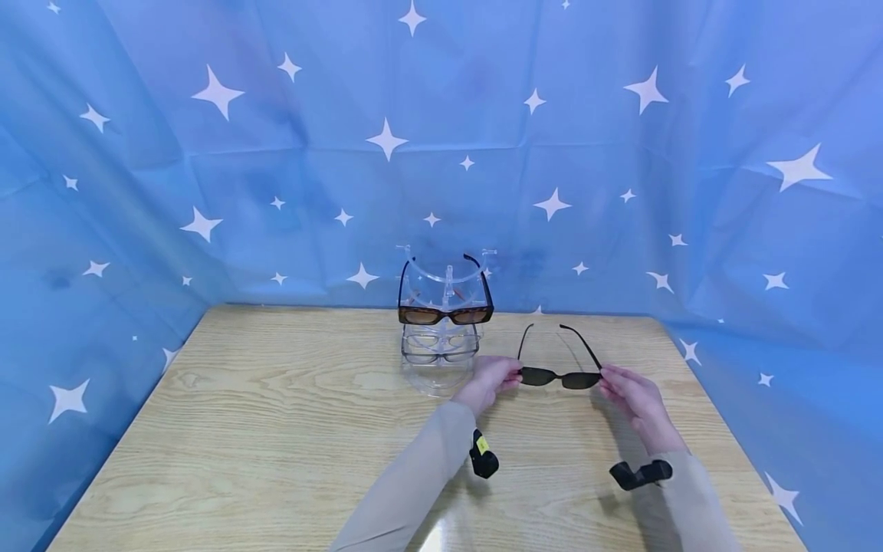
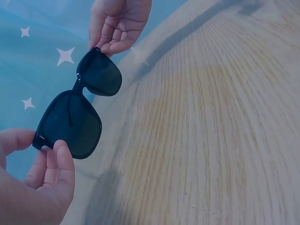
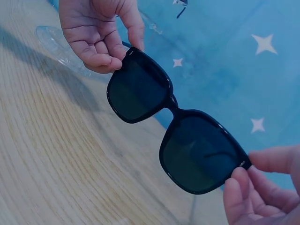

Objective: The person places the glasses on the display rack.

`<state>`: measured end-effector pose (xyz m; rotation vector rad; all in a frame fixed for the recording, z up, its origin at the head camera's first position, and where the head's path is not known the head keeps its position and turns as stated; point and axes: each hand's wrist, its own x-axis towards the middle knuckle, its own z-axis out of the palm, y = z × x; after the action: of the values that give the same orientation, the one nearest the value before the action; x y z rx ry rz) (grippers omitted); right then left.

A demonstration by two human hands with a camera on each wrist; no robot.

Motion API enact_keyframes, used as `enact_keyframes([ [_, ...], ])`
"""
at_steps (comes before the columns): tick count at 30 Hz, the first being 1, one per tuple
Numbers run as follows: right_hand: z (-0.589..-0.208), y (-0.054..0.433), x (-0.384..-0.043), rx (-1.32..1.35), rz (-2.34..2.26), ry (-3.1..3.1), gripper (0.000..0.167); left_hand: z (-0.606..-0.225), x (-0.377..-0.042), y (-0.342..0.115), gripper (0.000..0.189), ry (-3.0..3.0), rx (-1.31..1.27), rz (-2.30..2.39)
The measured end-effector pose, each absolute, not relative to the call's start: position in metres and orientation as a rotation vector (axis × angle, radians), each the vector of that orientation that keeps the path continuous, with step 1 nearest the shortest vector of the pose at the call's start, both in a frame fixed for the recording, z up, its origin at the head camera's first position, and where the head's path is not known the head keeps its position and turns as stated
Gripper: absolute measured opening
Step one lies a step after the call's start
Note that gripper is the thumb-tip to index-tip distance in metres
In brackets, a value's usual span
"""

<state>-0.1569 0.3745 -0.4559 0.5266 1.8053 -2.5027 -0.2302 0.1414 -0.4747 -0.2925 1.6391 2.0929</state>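
Both hands hold a pair of black sunglasses (image 1: 580, 380) by its two outer frame corners, dark lenses facing the person and temples unfolded toward the back. My left hand (image 1: 491, 377) pinches the left hinge corner between thumb and fingers. At the opposite corner my right hand (image 1: 632, 395) pinches the frame the same way. The left wrist view shows the sunglasses (image 2: 75, 124) held over the wooden table. In the right wrist view, thumb and fingertips of the right hand (image 3: 267, 187) grip the lower right corner.
A clear acrylic glasses stand (image 1: 434, 381) is just left of the left hand. It carries tortoiseshell sunglasses (image 1: 447, 315) on an upper tier and thin-framed clear glasses (image 1: 439, 357) below. Behind the wooden table (image 1: 262, 429) hangs a blue curtain (image 1: 331, 176) with white stars.
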Motion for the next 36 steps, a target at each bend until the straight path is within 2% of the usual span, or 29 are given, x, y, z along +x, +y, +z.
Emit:
enact_keyframes([
  [4, -0.454, 0.374, -0.155, 0.515, -2.529, 1.766, 0.033, -0.473, -0.23, 0.14, 0.009, 1.639, -0.288, 2.089],
  [13, -0.446, 0.376, -0.146, 0.489, -2.559, 1.723, 0.029, -0.465, -0.227, 0.138, 0.011, 1.606, -0.25, 2.1],
  [23, -0.438, 0.38, -0.135, 0.325, -2.628, 1.647, 0.032, -0.452, -0.222, 0.136, 0.025, 1.586, -0.132, 2.089],
  [36, -0.429, 0.383, -0.123, 0.182, -2.674, 1.582, 0.034, -0.436, -0.216, 0.133, 0.019, 1.537, -0.046, 2.118],
])
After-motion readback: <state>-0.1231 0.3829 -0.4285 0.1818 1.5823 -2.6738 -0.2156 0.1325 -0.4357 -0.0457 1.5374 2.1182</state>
